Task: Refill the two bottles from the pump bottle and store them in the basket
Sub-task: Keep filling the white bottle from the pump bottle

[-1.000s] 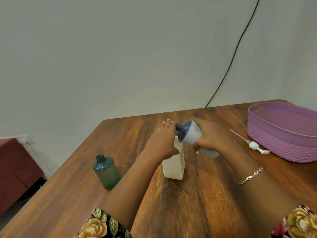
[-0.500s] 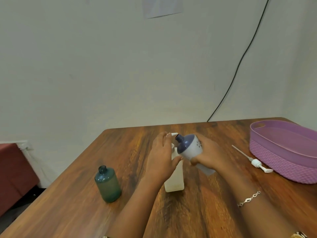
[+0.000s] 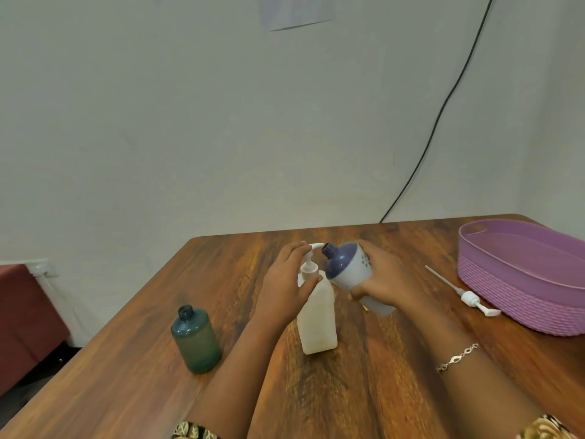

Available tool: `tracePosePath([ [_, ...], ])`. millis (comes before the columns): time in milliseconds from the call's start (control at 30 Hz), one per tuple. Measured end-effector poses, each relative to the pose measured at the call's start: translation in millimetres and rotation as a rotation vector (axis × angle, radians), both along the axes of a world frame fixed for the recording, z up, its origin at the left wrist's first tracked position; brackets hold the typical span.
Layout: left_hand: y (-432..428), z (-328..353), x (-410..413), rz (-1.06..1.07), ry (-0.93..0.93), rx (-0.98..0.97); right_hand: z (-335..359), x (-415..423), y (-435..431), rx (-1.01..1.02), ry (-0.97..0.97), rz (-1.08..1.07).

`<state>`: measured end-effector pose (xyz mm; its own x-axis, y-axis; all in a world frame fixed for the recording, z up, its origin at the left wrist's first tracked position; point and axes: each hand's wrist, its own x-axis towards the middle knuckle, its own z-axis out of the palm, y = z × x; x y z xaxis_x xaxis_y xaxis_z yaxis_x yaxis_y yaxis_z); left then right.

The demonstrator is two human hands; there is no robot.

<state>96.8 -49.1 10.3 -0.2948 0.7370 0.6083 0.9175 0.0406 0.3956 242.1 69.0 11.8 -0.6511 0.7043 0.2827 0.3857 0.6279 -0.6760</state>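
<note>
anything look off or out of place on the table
A loose white pump head with its dip tube lies on its side on the table beside the purple basket, off any bottle. The teal bottle stands uncapped. No spill shows. The purple-topped bottle is tilted only because the right hand holds it.

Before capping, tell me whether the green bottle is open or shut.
Open: the green bottle stands upright, its threaded neck bare, no cap on it.
</note>
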Motion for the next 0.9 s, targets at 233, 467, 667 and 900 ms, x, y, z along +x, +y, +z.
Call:
tracePosePath([
  [233, 2, 1, -10, -0.063, -0.072, 0.090, 2, -1, -1, 0.022, -0.006, 0.005],
  [467, 2, 6, 1, 0.015, 0.118, -0.033, 4, 2, -2, 0.068, -0.005, -0.011],
  [667, 14, 10, 22, 0.165, 0.372, -0.183, 5, 0, -1, 0.073, -0.013, -0.034],
  [900, 21, 10, 26, 0.127, 0.307, -0.148, 13, 1, 0, 0.087, -0.074, 0.007],
])
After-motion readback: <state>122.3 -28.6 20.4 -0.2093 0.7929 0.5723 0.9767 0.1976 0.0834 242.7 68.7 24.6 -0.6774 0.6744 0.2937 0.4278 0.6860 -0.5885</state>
